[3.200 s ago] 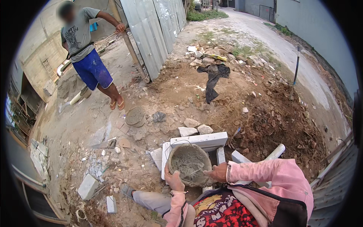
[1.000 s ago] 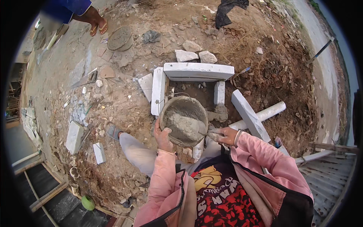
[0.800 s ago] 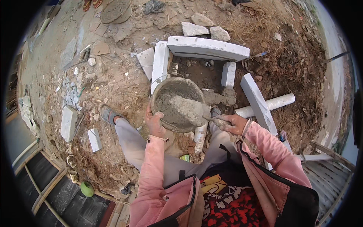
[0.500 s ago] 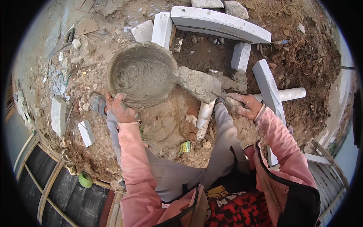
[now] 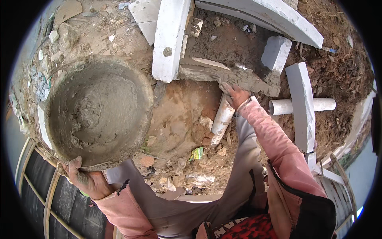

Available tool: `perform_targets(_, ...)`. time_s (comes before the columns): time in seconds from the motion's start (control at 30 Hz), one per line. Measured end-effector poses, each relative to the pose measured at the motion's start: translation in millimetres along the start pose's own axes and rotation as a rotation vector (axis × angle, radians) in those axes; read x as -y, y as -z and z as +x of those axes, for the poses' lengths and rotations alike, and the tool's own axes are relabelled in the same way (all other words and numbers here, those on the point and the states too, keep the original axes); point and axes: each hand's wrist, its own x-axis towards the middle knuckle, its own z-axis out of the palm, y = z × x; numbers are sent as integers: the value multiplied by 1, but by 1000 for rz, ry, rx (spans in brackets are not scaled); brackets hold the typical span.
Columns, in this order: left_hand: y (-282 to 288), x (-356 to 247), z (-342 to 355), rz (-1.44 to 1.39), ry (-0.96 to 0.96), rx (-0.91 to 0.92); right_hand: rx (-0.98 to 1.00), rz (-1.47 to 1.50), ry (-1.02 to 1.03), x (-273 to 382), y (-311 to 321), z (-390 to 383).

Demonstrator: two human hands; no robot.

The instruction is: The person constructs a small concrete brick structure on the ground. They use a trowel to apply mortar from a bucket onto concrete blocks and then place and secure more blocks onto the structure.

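A round basin [image 5: 148,101] of wet grey mortar [image 5: 99,105] stands out to the left, its rim coated with mortar. My left hand [image 5: 89,180] grips the near rim, thumb over the edge. Fingers of my right hand [image 5: 234,95] are closed round a trowel's handle, which they mostly hide. The mortar-smeared trowel blade [image 5: 199,74] lies along a bed of mortar [image 5: 250,81], close to the lower end of a white block [image 5: 169,44]. Mortar covers much of the blade, so its outline is unclear.
A long white block [image 5: 266,18] lies at the back, a shorter one [image 5: 276,53] below it. Another white block [image 5: 301,107] rests across a white pipe [image 5: 324,104] at right. A second pipe [image 5: 223,121] lies below my right hand. Rubble surrounds my legs.
The basin has moved left and nearer with my left hand on its rim. The trowel has gone from beside the basin to the mortar bed by the white block; its heaped load no longer shows.
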Motion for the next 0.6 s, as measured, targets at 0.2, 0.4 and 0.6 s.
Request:
perform_targets(0.2,-13,4,-10,-2,130,-10,-77,-52,-47,-23,-86,27)
perform_targets(0.4,-11,2,-10,-39,126,23,-36,-104,-128,-54,-87,-3)
perform_targets(0.6,-13,5,-9,41,63,-17,67,-88,-280,-71,-72,-27)
